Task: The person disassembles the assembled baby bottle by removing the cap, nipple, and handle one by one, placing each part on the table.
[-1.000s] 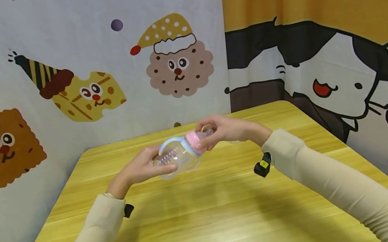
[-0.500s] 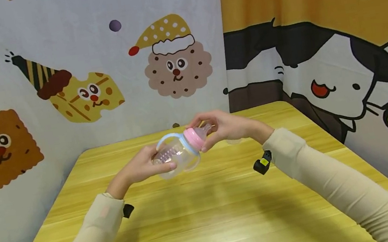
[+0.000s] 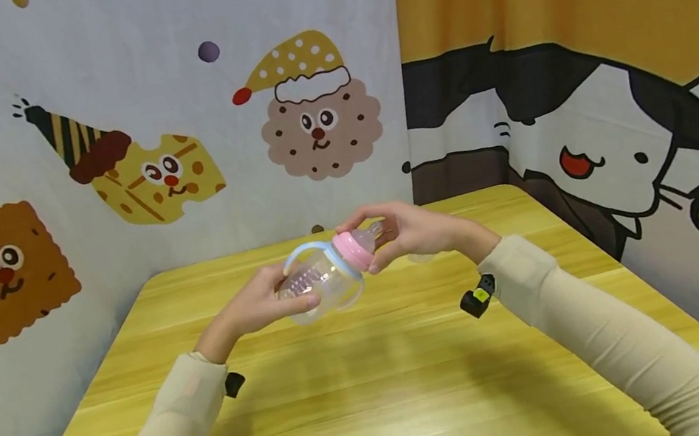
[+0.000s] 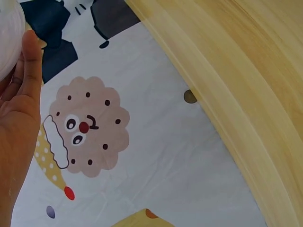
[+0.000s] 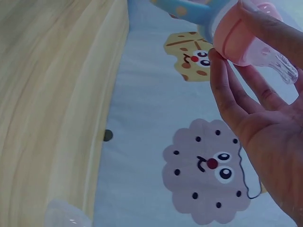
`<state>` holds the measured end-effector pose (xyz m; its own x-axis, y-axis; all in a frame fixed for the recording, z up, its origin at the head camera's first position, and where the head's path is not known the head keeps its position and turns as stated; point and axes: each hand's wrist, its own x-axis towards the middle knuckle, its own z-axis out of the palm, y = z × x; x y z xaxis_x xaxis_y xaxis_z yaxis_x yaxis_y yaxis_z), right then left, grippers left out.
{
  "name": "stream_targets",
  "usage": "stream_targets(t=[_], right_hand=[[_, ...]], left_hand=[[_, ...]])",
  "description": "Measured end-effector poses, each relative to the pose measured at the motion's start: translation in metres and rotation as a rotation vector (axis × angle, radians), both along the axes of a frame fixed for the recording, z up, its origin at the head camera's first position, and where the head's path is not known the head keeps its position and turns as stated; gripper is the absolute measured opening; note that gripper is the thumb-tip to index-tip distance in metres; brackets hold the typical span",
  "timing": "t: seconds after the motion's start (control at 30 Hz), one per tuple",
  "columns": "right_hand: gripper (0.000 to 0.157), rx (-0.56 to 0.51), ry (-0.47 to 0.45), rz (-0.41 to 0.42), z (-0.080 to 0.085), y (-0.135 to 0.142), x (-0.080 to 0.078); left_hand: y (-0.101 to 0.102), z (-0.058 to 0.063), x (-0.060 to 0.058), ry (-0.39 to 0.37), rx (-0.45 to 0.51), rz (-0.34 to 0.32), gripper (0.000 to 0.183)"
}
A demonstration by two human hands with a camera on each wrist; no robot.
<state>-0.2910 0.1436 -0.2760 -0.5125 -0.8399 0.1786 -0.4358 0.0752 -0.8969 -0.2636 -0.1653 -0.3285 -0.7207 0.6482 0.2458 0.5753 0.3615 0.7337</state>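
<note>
A clear baby bottle [image 3: 320, 282] is held tilted above the table, its top towards the right. It has pale blue handles [image 3: 302, 251], a pink collar ring [image 3: 354, 249] and a see-through nipple [image 5: 279, 66]. My left hand [image 3: 267, 297] grips the bottle's body, with the thumb along its near side. At the other end my right hand [image 3: 411, 230] pinches the pink ring between thumb and fingertips, the nipple pointing towards its palm. In the left wrist view the left hand [image 4: 21, 109] shows at the edge, and only a sliver of the bottle [image 4: 10, 38] is visible.
The yellow wood-grain table [image 3: 373, 386] spreads below both hands. Behind the right hand, a clear dome-shaped piece [image 5: 66, 215] lies on it, partly hidden in the head view. Cartoon-printed cloth [image 3: 161, 21] stands along the table's back and sides.
Between one second and half a second ago, my right fingers shifted on the pink ring, baring more of it and the nipple. Since then the hands have barely moved.
</note>
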Motion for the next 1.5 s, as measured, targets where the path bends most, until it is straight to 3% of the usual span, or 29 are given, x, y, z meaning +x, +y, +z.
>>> stream_targets(t=[0.3, 0.67, 1.2, 1.37, 1.5], right_hand=[[0.059, 0.015, 0.096, -0.067, 0.021, 0.012, 0.005], [0.064, 0.030, 0.244, -0.099, 0.033, 0.019, 0.007], [0.066, 0.056, 0.239, -0.225, 0.052, 0.022, 0.007], [0.068, 0.036, 0.248, -0.252, 0.063, 0.018, 0.017], [0.061, 0.034, 0.261, -0.297, 0.071, 0.020, 0.021]], left_hand=[[0.000, 0.004, 0.003, -0.007, 0.007, 0.041, 0.031], [-0.003, -0.004, 0.000, 0.039, -0.002, 0.040, 0.039], [-0.012, -0.010, -0.001, -0.006, -0.038, 0.088, 0.043], [-0.017, -0.013, -0.002, -0.018, -0.038, 0.101, 0.041], [-0.019, -0.015, -0.001, -0.028, -0.031, 0.106, 0.038]])
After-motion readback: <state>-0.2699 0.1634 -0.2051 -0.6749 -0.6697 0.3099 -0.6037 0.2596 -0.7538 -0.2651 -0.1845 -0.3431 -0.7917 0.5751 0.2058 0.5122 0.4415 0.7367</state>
